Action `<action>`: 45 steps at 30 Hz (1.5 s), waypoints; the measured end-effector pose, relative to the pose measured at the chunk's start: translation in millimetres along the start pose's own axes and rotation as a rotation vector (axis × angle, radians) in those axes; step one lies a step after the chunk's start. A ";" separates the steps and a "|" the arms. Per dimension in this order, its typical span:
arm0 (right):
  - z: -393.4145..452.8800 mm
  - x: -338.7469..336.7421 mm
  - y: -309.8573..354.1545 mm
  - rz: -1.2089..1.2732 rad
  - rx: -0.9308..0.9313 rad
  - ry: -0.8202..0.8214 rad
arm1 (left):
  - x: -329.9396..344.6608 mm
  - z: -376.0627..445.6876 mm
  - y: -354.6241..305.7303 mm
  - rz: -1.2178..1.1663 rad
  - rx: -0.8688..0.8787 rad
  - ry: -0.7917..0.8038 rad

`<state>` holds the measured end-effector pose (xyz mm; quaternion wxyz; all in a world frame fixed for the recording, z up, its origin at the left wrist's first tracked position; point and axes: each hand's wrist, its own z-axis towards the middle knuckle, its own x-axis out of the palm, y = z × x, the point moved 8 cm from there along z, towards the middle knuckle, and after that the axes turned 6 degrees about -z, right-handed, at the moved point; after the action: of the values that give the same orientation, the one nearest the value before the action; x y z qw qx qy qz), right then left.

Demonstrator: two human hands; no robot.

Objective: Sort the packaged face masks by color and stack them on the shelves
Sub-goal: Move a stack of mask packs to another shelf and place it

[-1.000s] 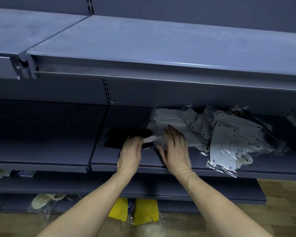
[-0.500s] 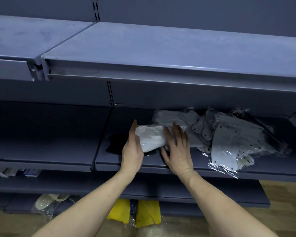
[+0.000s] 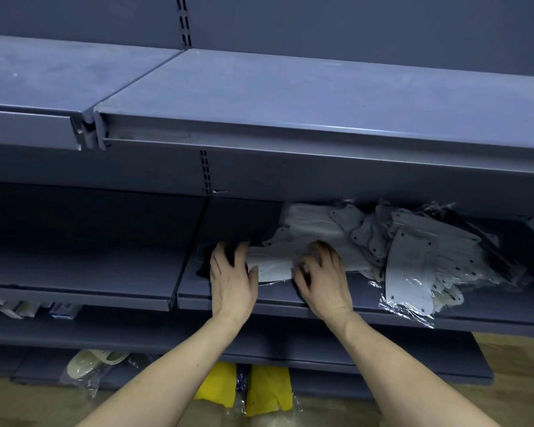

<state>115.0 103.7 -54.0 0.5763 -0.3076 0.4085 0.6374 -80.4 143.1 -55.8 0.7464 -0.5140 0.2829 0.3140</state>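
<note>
A white packaged mask [image 3: 272,266] lies on the middle shelf [image 3: 290,305], between my two hands. My left hand [image 3: 233,280] lies flat with spread fingers over a black mask [image 3: 203,268], its thumb against the white packet's left end. My right hand [image 3: 322,277] grips the packet's right end with curled fingers. A loose pile of white packaged masks [image 3: 413,248] fills the shelf to the right, some in clear wrap hanging over the front edge. A few dark packets [image 3: 472,229] lie at the back of that pile.
The upper shelf [image 3: 290,97] juts out above the hands. On the lower left shelf stand small boxes [image 3: 59,311]. Bagged pale slippers [image 3: 93,362] and yellow packets [image 3: 269,389] lie down near the wooden floor.
The white packet, held up between my palms half a second ago, has come down onto the shelf. My left hand turned from upright to flat over the black mask; my right fingers curled.
</note>
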 end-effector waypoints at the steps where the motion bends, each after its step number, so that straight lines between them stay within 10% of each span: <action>1: 0.1 -0.6 -0.3 0.001 0.011 -0.013 | 3.6 -2.2 -2.6 0.043 0.067 0.021; 16: 0.0 -0.6 4.8 0.021 -0.041 0.037 | 15.0 15.9 4.9 0.429 0.061 0.283; 45: 60.3 70.1 106.1 -0.047 -0.049 0.579 | -4.3 10.1 52.7 0.332 0.101 0.502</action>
<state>4.9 190.2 -68.1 0.4427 -0.5000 0.5334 0.5191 -122.1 166.3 -80.5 0.6162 -0.4845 0.5539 0.2807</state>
